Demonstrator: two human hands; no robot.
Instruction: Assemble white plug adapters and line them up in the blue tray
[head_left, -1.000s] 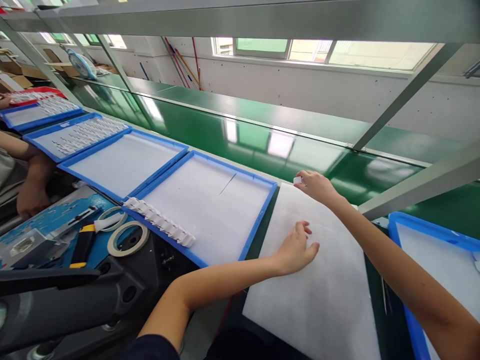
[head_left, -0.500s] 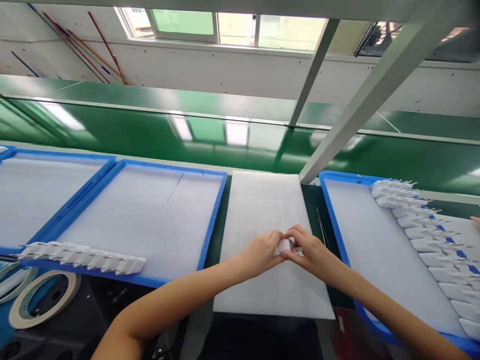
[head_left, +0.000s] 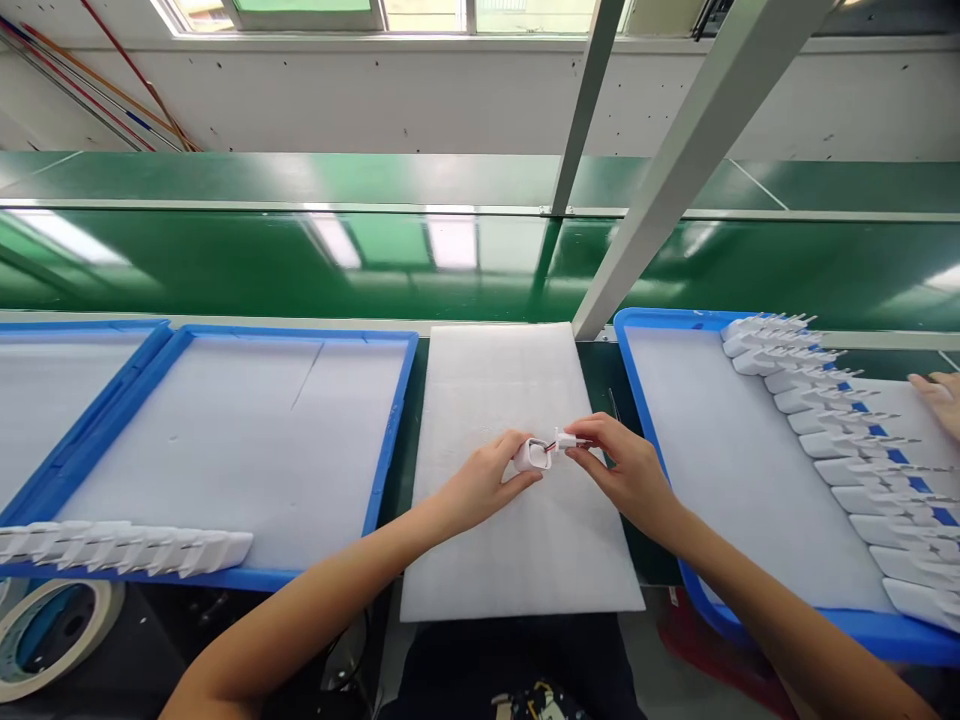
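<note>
Left hand [head_left: 480, 487] pinched white housing [head_left: 529, 457] over foam sheet [head_left: 517, 565]; right hand [head_left: 634, 470] gripped small white end piece [head_left: 567, 441], wired to housing but unseated. White parts [head_left: 150, 549] lined tray [head_left: 393, 430] left of sheet; similar pieces [head_left: 840, 472] filled rows right of it, completeness unclear.
</note>
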